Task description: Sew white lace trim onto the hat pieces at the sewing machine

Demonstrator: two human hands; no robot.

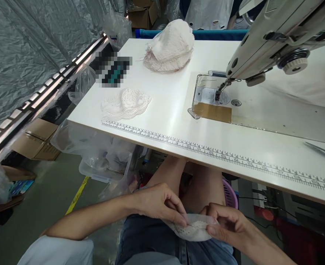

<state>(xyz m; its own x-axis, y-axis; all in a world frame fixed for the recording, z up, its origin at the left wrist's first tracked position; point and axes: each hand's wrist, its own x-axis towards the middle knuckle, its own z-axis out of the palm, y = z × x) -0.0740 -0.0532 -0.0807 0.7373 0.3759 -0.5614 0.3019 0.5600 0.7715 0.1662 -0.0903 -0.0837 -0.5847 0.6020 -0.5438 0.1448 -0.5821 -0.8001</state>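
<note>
Over my lap, my left hand [169,208] pinches the left side of a small white lace fabric piece [194,232]. Opposite it, my right hand [224,224] grips the right side between thumb and fingers. Lace with small holes shows along the middle of the piece, and a thin, sheer edge stands up behind it. Part of the fabric is hidden by my fingers. On the white table beyond lies another white lace piece [126,104]. Farther back sits a cream fabric bundle [171,46] with frayed threads along its lower edge.
A sewing machine [261,48] stands at the table's right, its needle area [219,95] over a metal plate. A printed ruler [190,146] runs along the front edge. Metal scissors or tweezers [322,151] lie at right. A plastic bin [104,165] and cardboard box [37,139] are at left.
</note>
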